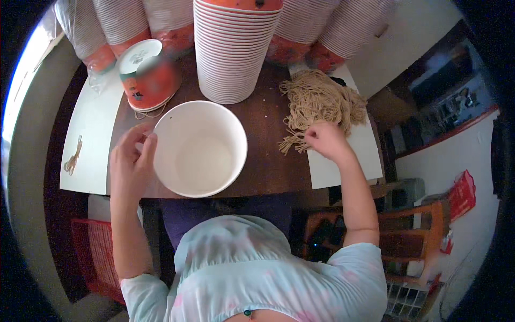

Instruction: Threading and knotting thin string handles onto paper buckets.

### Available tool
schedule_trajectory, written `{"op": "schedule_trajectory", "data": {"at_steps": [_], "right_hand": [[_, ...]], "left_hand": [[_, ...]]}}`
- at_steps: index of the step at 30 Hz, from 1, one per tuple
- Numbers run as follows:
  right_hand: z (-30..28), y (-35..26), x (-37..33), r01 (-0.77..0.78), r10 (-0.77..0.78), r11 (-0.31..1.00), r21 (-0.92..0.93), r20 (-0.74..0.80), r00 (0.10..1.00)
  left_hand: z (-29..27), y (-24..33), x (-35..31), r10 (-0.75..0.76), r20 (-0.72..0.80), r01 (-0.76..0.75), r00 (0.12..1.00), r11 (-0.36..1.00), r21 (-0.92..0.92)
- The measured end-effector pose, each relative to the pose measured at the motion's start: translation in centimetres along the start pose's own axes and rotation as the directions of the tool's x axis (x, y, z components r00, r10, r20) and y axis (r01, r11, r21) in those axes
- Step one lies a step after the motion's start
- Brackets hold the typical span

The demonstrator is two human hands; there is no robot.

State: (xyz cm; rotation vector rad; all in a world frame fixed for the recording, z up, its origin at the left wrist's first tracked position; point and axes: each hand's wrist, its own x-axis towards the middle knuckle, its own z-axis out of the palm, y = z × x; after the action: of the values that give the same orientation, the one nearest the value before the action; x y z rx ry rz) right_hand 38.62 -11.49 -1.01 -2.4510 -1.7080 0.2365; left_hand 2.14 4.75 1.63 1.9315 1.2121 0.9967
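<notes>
A large white paper bucket (pixel 199 153) stands at the table's front edge, its open mouth toward me and its inside bare. My left hand (pixel 133 155) grips its left rim, thumb and fingers bent together there. On the right, my right hand (pixel 326 140) pinches strands at the near edge of a heap of tan twine cords (pixel 319 99). The fingertips partly hide which strands they hold. Behind the bucket to the left, an orange paper bucket (pixel 147 80) with a pale bottom sits upside down, a bit of cord under its rim.
A tall stack of nested white buckets (pixel 230 59) rises behind the open one. More stacks in clear plastic (pixel 120 21) line the table's back. A small cord bundle (pixel 74 156) lies on the white board at left. A wooden chair (pixel 402 236) stands at lower right.
</notes>
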Motion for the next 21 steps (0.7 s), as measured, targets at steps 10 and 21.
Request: {"op": "schedule_trajectory", "data": {"at_steps": [10,21], "right_hand": [[3.6,-0.8,3.1,-0.081,0.08,0.997,-0.006,-0.032,0.996],[0.6,-2.8,2.9,-0.122,0.125,0.991,-0.049,0.073,0.989]], "left_hand": [[-1.1,3.8,-1.7,0.238,0.003,-0.237,0.971,0.963,0.131],[0.2,6.7,-2.5,0.449,0.101,-0.443,0.888,0.893,-0.074]]}}
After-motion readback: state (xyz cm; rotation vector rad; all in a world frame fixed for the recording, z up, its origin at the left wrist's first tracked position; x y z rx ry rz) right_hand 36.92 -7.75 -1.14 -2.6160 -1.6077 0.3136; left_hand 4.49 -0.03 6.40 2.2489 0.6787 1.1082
